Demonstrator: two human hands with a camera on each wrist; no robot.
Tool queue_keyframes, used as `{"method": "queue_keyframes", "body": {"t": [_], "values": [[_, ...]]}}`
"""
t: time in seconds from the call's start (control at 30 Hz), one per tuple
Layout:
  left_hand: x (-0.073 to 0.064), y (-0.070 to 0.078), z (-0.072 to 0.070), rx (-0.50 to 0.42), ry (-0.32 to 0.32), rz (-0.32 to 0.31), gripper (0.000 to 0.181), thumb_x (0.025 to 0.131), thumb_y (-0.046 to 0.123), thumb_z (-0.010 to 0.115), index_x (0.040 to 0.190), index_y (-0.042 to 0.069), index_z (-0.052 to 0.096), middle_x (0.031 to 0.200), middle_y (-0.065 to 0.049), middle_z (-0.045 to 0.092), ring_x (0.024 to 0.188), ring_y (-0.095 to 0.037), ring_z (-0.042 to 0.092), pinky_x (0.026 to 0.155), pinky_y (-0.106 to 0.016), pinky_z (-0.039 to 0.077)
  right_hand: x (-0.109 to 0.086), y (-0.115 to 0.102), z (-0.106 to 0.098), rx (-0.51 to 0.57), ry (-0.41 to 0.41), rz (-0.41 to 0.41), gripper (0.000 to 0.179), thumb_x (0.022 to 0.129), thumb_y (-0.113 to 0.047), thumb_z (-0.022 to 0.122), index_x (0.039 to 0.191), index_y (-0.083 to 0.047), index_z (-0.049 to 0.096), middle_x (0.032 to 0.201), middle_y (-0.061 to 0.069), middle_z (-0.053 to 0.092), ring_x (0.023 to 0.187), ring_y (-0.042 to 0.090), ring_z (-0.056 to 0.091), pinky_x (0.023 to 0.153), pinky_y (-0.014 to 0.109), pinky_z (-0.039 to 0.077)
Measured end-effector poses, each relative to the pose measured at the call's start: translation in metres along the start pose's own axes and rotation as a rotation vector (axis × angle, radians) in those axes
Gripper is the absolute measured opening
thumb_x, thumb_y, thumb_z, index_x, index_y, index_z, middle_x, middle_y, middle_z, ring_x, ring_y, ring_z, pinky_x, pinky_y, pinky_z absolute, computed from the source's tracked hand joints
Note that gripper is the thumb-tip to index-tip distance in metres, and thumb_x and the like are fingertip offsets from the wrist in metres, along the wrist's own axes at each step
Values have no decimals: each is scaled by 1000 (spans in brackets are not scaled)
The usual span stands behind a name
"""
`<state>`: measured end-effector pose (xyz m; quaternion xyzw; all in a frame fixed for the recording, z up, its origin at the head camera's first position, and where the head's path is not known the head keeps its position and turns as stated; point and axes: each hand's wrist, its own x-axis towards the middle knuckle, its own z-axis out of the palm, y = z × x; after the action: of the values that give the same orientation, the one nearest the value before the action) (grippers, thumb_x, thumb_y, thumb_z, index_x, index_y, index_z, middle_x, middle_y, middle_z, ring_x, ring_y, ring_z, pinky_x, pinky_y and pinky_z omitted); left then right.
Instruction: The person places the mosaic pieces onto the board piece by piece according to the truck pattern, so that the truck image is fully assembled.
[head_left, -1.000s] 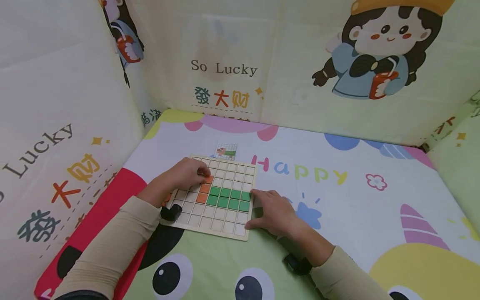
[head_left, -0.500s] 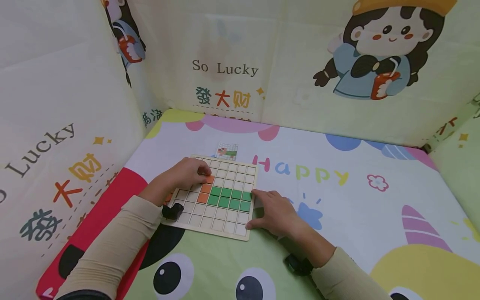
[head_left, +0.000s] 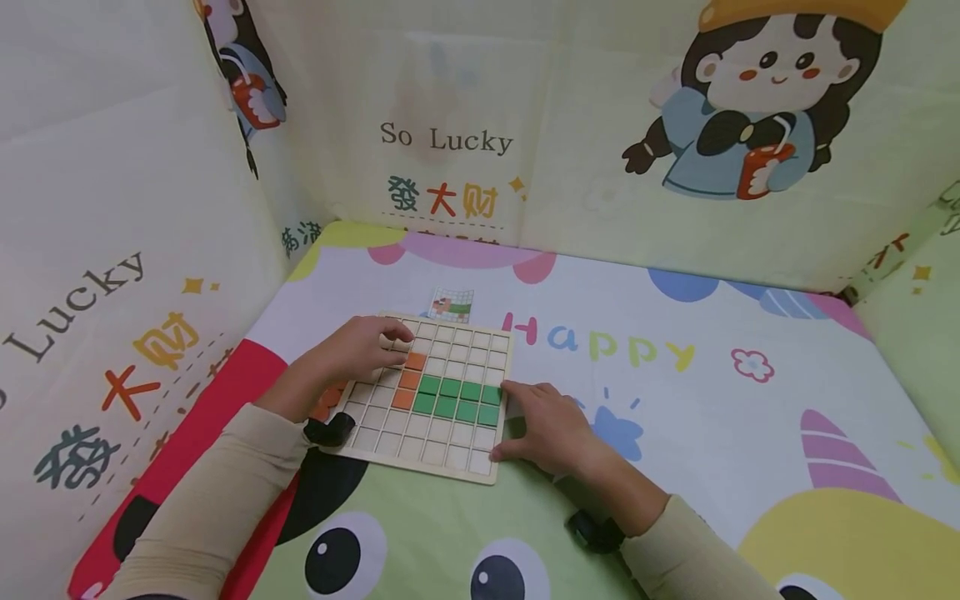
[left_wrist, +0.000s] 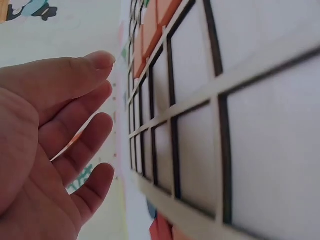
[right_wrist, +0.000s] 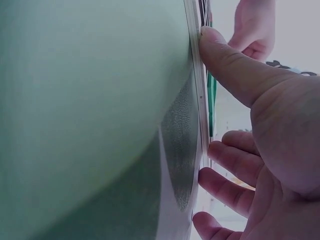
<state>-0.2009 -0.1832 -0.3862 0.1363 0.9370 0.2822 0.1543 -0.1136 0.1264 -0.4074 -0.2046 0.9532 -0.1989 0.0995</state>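
Observation:
A pale wooden grid board point(head_left: 435, 452) lies on the printed cloth in the head view. Two rows of green square tiles point(head_left: 467, 411) fill cells toward its right side, and a short column of orange tiles point(head_left: 408, 379) stands left of them. My left hand point(head_left: 360, 348) hovers over the board's upper left, close to the top orange tile. Its fingers are loosely bent with nothing between them in the left wrist view. Along the board's right edge, my right hand point(head_left: 553, 423) rests its thumb and fingertips, spread apart.
Loose orange tiles point(head_left: 327, 402) lie left of the board, partly hidden by my left wrist. Behind the board's far edge is a small card point(head_left: 452, 305) with a gridded picture. Printed cloth walls point(head_left: 570, 208) rise at the back and sides.
My left hand has let go of the top orange tile and drawn back slightly to the left. That tile stays in the grid. The right hand has kept its place.

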Motion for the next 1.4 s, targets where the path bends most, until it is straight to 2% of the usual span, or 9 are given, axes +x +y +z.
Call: {"method": "queue_keyframes", "body": {"t": [0.17, 0.33, 0.6, 0.83, 1.07, 1.27, 1.4], "values": [[-15, -5, -7, -11, 48, -1, 37, 92, 21, 70, 127, 9, 65, 128, -18, 58, 117, -36, 50, 90, -46, 53, 0, 1, 0, -2, 2, -4, 93, 73, -52, 86, 147, -10, 48, 140, 6, 57, 128, 31, 48, 97, 55, 43], [-34, -12, -16, -13, 101, -47, 42, 90, 19, 74, 129, 7, 64, 129, -22, 55, 115, -39, 49, 76, -40, 59, 0, 0, 0, -4, 3, -8, 93, 73, -52, 85, 147, -10, 48, 140, 6, 57, 128, 32, 48, 97, 55, 43], [-62, -29, -29, 37, 159, -79, 43, 89, 18, 74, 127, 4, 62, 126, -26, 55, 115, -44, 49, 74, -44, 58, 0, 0, -1, -3, 0, -7, 93, 73, -52, 85, 147, -10, 48, 140, 6, 57, 129, 32, 47, 97, 56, 42], [-83, -53, -31, 60, 160, -118, 48, 86, 21, 77, 127, 2, 61, 123, -28, 56, 105, -43, 54, 71, -42, 58, 0, 0, -1, 2, -1, -7, 93, 73, -52, 85, 147, -11, 48, 141, 6, 56, 131, 32, 46, 98, 57, 42], [-93, -71, -27, 54, 134, -138, 55, 80, 19, 83, 126, 0, 61, 115, -24, 61, 101, -41, 58, 70, -43, 59, 0, 0, 0, -4, 2, -7, 92, 73, -52, 85, 147, -11, 48, 140, 6, 56, 130, 32, 47, 98, 56, 42], [-99, -80, -23, 40, 95, -140, 65, 71, 23, 91, 124, -1, 61, 112, -21, 62, 100, -41, 58, 67, -41, 60, 0, 0, 1, -8, 1, -5, 93, 73, -53, 85, 147, -11, 48, 140, 6, 57, 130, 32, 47, 98, 56, 42], [-101, -83, -20, 23, 87, -122, 63, 71, 23, 91, 121, -1, 61, 111, -20, 61, 101, -40, 58, 67, -41, 59, 0, 1, 1, -6, 3, 0, 93, 73, -52, 85, 147, -11, 48, 139, 6, 57, 129, 32, 47, 98, 56, 42]]}}
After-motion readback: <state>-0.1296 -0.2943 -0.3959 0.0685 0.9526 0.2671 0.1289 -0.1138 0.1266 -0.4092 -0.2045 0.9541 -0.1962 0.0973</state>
